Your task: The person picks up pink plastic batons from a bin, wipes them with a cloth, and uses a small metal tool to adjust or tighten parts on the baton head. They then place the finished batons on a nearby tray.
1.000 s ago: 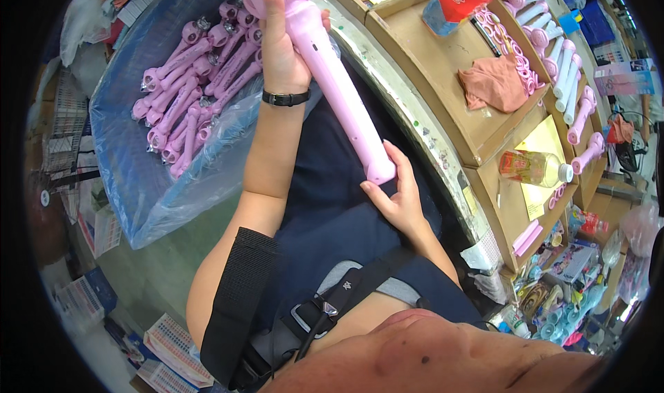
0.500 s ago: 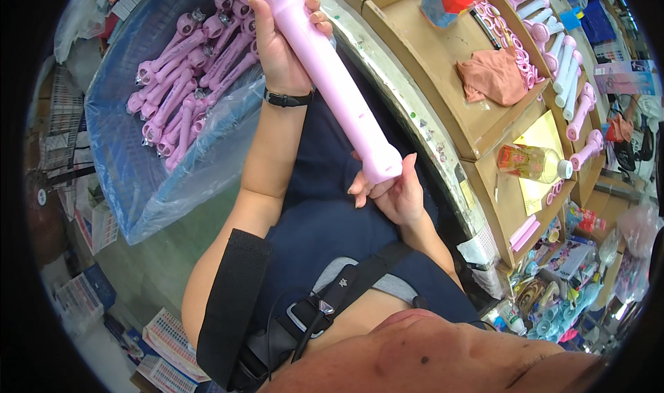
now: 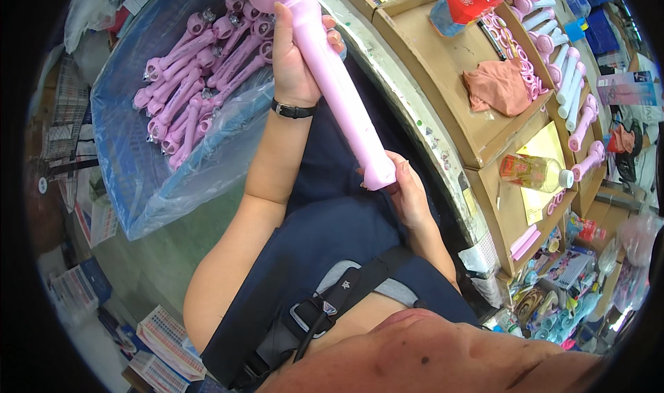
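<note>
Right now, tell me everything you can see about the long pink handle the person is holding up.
The long pale pink plastic handle is a smooth, slightly glossy tube, held tilted, its wider darker pink head end up at the picture's top edge and partly cut off. Its flat lower end points down toward the person's lap. The left hand wraps around its upper part, a black wristband just below; the right hand fingers touch its bottom end. It hangs between a blue plastic-lined bin of similar pink pieces and a cardboard-topped workbench.
</note>
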